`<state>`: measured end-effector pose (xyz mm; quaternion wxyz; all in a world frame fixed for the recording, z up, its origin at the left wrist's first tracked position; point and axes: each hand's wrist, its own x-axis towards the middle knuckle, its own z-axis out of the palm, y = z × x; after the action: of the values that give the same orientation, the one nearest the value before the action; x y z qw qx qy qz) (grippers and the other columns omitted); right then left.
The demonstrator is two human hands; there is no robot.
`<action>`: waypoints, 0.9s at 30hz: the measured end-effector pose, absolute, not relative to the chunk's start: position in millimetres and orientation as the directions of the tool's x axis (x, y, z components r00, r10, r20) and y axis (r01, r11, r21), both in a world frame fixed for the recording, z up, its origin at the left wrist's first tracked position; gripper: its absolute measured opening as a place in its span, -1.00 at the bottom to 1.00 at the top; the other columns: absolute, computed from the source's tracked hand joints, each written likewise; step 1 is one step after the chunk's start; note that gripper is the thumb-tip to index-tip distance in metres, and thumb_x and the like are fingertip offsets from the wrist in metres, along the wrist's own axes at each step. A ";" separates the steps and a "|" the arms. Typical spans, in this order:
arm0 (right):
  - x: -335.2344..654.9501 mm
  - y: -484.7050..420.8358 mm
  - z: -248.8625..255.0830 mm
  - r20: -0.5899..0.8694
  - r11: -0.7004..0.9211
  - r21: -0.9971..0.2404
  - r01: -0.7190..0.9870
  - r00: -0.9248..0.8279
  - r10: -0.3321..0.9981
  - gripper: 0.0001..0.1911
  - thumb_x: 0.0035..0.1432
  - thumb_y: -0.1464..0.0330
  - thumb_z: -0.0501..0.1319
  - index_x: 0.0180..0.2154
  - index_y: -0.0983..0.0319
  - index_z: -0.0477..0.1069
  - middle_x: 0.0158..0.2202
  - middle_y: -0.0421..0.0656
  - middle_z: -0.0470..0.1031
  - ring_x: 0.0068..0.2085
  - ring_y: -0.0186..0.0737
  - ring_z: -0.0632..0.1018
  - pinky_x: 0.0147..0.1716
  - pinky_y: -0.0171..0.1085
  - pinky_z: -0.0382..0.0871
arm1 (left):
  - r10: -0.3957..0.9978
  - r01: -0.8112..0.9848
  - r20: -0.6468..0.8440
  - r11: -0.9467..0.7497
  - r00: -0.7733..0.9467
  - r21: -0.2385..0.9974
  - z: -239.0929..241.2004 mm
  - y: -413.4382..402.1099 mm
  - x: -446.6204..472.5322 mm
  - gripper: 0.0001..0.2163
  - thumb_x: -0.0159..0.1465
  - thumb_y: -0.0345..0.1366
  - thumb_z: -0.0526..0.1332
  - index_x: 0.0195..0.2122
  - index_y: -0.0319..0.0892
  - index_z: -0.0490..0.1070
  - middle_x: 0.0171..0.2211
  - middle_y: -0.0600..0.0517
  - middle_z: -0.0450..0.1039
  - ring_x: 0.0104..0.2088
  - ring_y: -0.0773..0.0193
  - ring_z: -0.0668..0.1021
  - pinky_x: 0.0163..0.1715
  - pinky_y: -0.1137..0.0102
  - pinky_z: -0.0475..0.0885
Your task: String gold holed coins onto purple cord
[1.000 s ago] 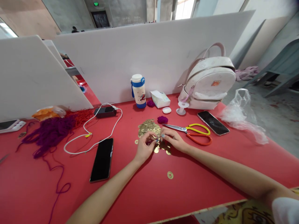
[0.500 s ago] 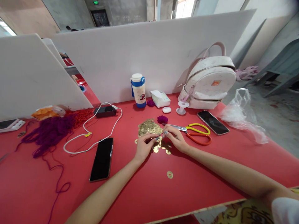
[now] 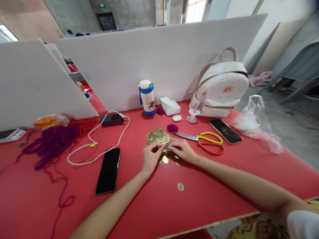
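Observation:
Over a pile of gold coins with square holes [image 3: 159, 135], my left hand [image 3: 151, 155] and my right hand [image 3: 183, 150] meet fingertip to fingertip. Both are closed in a pinch. A thin dark purple thread runs between them in the earlier view; at this moment the fingers mostly hide it. A few coins lie under and just in front of the hands, and one single coin [image 3: 180, 186] sits nearer the table's front edge. Right behind my right hand is a small purple yarn bundle [image 3: 172, 127]. Scissors [image 3: 210, 137] with yellow and orange handles lie to its right.
On the red table [image 3: 149, 212] at left are a black phone [image 3: 107, 171], a white cable [image 3: 69, 156] and tangled purple yarn [image 3: 54, 141]. A bottle [image 3: 147, 99], tissue pack [image 3: 170, 106], white spool [image 3: 193, 116], backpack [image 3: 219, 89], second phone [image 3: 225, 130] and plastic bag [image 3: 256, 122] stand behind and right.
My right hand has moved left and my fingertips have come together. The stretch of thread seen between the hands is now mostly covered. The view has shifted slightly.

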<state>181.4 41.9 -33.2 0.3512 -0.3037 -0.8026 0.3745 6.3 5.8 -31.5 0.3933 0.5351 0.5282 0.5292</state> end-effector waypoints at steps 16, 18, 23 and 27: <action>181.7 43.1 -36.2 0.480 0.632 -0.762 0.139 -0.534 0.696 -0.77 0.32 0.33 0.09 -0.42 0.22 0.32 -0.40 -0.17 0.34 -0.34 -0.25 0.38 -0.35 -0.28 0.25 | 0.909 0.324 0.376 -0.415 0.179 0.850 -21.8 -7.0 9.0 -0.87 0.21 -0.33 0.29 -0.49 -0.17 0.50 -0.47 0.05 0.48 -0.42 0.29 0.49 -0.35 0.43 0.36; 181.5 42.9 -34.6 0.464 0.622 -0.770 0.139 -0.547 0.697 -0.76 0.33 0.33 0.07 -0.42 0.22 0.31 -0.41 -0.18 0.34 -0.34 -0.24 0.38 -0.36 -0.28 0.25 | 0.918 0.318 0.373 -0.397 0.134 0.861 -19.9 -7.5 9.3 -0.84 0.22 -0.32 0.28 -0.50 -0.17 0.47 -0.49 0.06 0.45 -0.42 0.30 0.48 -0.36 0.44 0.35; 181.8 39.9 -32.0 0.463 0.644 -0.749 0.154 -0.574 0.675 -0.78 0.36 0.34 0.01 -0.35 0.21 0.32 -0.35 -0.14 0.38 -0.28 -0.21 0.41 -0.30 -0.27 0.29 | 0.965 0.201 0.260 -0.262 0.036 0.944 -20.4 -9.0 10.3 -0.81 0.27 -0.28 0.21 -0.48 -0.19 0.37 -0.52 0.10 0.37 -0.49 0.36 0.41 -0.47 0.48 0.30; 181.7 38.8 -32.2 0.465 0.675 -0.716 0.176 -0.602 0.650 -0.79 0.36 0.37 -0.02 -0.32 0.20 0.33 -0.31 -0.12 0.37 -0.27 -0.21 0.42 -0.29 -0.27 0.31 | 0.984 0.076 0.179 -0.177 -0.009 0.981 -26.0 -6.5 10.6 -0.89 0.21 -0.29 0.24 -0.42 -0.18 0.38 -0.53 0.12 0.36 -0.52 0.37 0.41 -0.50 0.49 0.31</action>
<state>181.7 38.8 -32.2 0.3719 -0.2468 -0.8363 0.3185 10.6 -6.5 -26.0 0.4303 0.5570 0.4755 0.5276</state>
